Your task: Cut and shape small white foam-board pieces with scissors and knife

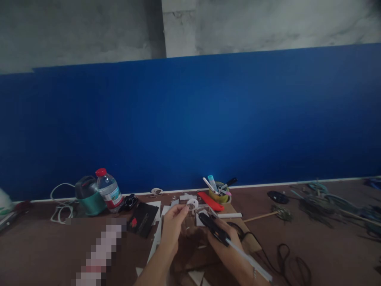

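Observation:
Between thumb and fingers, my left hand [175,220] pinches a small white rounded piece [192,204] with a dark hole and a patterned patch on it. My right hand [223,240] is wrapped round a black hot glue gun [214,229], whose nozzle points toward that piece. From the back of the gun a long whitish glue stick [250,258] juts out. White scraps [188,196] lie on the table behind both hands, and a red-orange tool [210,201] rests just beyond them.
A yellow cup [220,194] of pens stands at the back against the blue wall [190,119]. To the left are a bottle [110,190], a teal container [91,198], a white cable [61,208] and a black booklet [144,219]. A dark cord [278,260] loops at right, near tangled wiry stems [318,204].

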`<action>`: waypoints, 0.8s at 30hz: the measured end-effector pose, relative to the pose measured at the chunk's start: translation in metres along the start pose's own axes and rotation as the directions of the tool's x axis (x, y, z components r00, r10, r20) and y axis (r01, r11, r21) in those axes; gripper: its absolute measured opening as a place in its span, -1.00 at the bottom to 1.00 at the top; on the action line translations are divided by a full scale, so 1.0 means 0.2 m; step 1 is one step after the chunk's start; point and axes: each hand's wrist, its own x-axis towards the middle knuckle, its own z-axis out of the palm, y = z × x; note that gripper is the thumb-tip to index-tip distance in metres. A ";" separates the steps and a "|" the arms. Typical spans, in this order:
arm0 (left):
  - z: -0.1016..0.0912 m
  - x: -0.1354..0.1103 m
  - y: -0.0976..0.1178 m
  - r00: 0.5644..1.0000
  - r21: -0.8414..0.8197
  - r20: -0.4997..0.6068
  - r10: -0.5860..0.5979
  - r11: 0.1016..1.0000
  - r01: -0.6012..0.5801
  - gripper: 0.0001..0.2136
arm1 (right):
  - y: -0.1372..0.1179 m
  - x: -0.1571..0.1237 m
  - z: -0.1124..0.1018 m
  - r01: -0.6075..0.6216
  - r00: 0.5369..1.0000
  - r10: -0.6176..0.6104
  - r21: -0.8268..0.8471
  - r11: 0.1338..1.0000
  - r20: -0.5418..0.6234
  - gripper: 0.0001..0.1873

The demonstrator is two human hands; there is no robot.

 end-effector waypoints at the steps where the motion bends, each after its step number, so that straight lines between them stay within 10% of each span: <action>1: 0.00 0.00 0.00 1.000 -0.002 0.003 -0.001 1.000 0.001 -0.74 | 0.00 0.00 0.00 -0.002 1.000 0.002 0.013 1.000 0.003 -0.80; 24: 0.00 0.00 0.01 1.000 0.042 -0.021 0.023 0.999 -0.023 -0.71 | 0.02 0.00 0.00 -0.052 0.998 0.051 0.021 0.998 0.033 -0.80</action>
